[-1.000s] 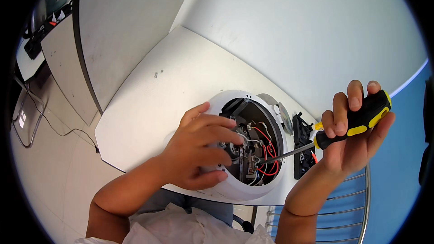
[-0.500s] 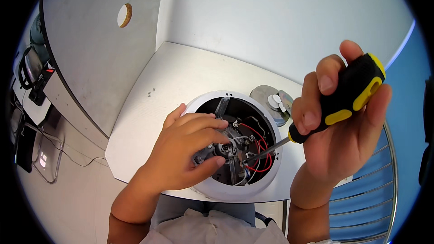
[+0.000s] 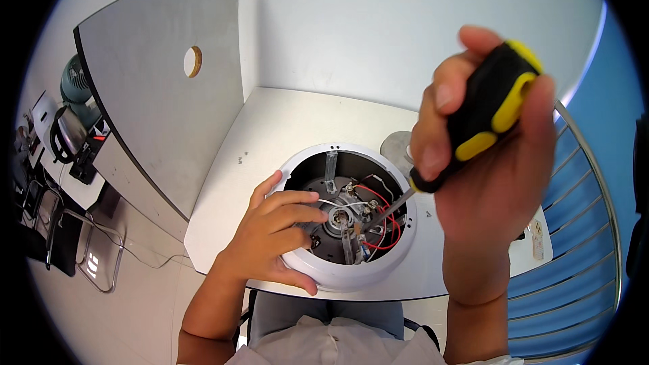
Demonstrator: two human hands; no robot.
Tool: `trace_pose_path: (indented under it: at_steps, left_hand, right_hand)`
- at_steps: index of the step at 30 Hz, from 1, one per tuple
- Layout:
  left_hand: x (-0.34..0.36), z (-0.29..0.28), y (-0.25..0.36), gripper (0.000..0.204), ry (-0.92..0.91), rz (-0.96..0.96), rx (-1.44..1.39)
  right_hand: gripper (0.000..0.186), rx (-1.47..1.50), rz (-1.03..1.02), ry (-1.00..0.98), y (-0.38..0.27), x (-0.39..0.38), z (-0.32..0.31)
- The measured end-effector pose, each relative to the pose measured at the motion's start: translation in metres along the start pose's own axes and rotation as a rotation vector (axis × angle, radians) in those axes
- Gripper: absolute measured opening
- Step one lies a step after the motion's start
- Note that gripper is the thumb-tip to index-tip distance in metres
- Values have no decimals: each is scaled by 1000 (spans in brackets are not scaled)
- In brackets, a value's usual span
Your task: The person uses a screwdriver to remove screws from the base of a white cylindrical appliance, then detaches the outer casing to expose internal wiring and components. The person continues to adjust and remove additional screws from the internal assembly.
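A round white appliance housing (image 3: 324, 277) stands open on the table, its dark inside showing metal brackets, terminals and red wires (image 3: 400, 222). My left hand (image 3: 267, 236) lies over its left rim with fingers spread, some reaching above the opening and the thumb along the outer wall. In my right hand (image 3: 490, 176) is a screwdriver (image 3: 490, 105) with a thick black and yellow handle, the fingers wrapped round it. Its shaft slants down to the left into the housing, ending among the wires and terminals; I cannot tell exactly what the tip touches.
Behind the housing, a grey disc (image 3: 395, 147) is partly covered by my right hand. A grey partition (image 3: 149, 94) with a round hole borders the white table (image 3: 223, 230) on the left. Metal rails (image 3: 574, 226) stand at right. A kettle (image 3: 69, 132) is far left.
The view has shifted, with table and housing showing slightly lower. My left hand has drawn back toward the left rim, uncovering more of the inside. The screwdriver stays in my right hand, tip inside.
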State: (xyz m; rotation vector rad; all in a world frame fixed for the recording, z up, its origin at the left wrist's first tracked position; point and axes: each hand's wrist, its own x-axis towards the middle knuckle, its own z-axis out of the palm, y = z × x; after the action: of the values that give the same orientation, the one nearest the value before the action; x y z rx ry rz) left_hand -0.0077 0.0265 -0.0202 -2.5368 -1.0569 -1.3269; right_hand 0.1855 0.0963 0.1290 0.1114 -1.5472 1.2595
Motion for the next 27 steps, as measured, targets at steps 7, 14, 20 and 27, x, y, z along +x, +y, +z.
trace_pose_path:
  at_steps: [7, 14, 20, 27]
  left_hand:
    - [10, -2, 6, 56, 87, 10, -49]
    - [19, -5, 4, 57, 115, 6, 51]
    - [35, -29, -50, 62, 425, -217, 119]
    - [57, 0, -163, 49, 201, -223, 353]
  right_hand:
    - [49, 1, -247, -179, -64, -7, -33]
    - [46, 45, -468, 83, -90, -66, -60]
    - [39, 170, -645, 330, -103, -118, -92]
    - [38, 299, -424, 532, -59, -161, -157]
